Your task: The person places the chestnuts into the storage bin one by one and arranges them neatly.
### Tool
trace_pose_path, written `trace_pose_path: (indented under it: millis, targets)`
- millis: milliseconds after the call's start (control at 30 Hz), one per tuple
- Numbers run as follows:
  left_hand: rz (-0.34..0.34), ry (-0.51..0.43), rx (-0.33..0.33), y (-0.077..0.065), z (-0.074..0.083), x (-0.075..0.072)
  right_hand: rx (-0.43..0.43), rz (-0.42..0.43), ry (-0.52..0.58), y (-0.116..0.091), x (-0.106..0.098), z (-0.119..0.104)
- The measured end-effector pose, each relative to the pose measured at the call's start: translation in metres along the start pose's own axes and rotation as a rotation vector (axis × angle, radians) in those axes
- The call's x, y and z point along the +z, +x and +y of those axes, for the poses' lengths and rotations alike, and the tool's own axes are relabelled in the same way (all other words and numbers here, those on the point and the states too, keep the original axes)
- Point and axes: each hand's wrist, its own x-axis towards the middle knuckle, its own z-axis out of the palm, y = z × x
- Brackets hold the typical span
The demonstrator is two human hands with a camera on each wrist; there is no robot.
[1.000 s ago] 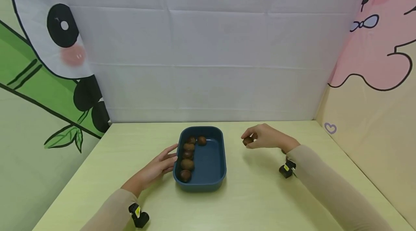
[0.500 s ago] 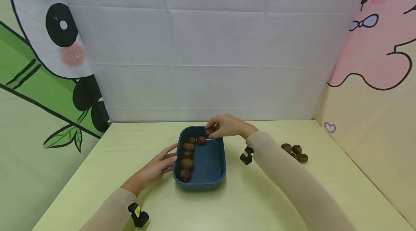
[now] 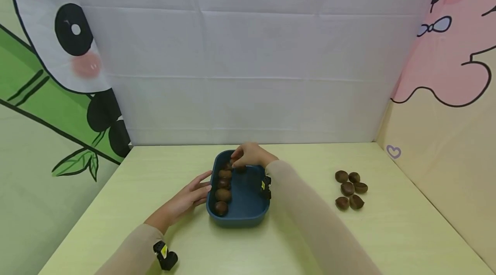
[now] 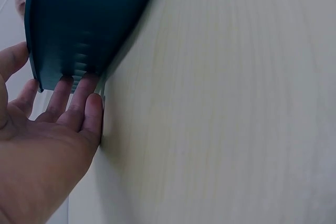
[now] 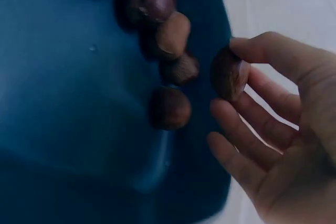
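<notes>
A dark blue rectangular box [image 3: 238, 223] stands on the table, with several brown chestnuts [image 3: 223, 196] lined along its left side. Over the far end of the box, my right hand [image 3: 252, 154] pinches a chestnut [image 5: 229, 74] between thumb and fingers. In the right wrist view that chestnut is close to the box's wall, above the others lying on the bottom. My left hand [image 3: 186, 199] rests against the box's left outer side. Its extended fingertips [image 4: 88, 80] touch the wall in the left wrist view, and the thumb lies at the rim.
A loose group of several chestnuts [image 3: 347, 188] lies on the pale yellow table [image 3: 306, 223] to the right of the box. A white sheet [image 3: 248, 107] hangs behind the table's far edge. Painted panels stand at both sides.
My right hand has carried its chestnut leftward from beside the box to over its far end. The chestnut group on the right has come into full view. The left hand has stayed still.
</notes>
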Motion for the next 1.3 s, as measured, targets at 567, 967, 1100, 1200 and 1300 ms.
trace_pose_path:
  millis: [567,967,1100,1200,1300]
  targets:
    - [0.005,-0.005,0.008,0.001,-0.001,0.001,0.203,0.039,-0.147,-0.001,0.028,0.008]
    - [0.002,0.001,0.014,0.001,-0.002,0.001,0.287,0.028,-0.163,-0.002,0.028,0.004]
    - [0.008,0.007,0.007,0.001,-0.001,0.0,0.265,0.028,-0.201,-0.003,0.024,0.001]
    - [0.011,0.008,0.006,0.0,-0.001,0.0,0.237,0.018,-0.214,-0.004,0.02,0.0]
    - [0.01,0.008,0.006,0.0,-0.001,0.0,0.208,0.007,-0.213,-0.005,0.015,-0.001]
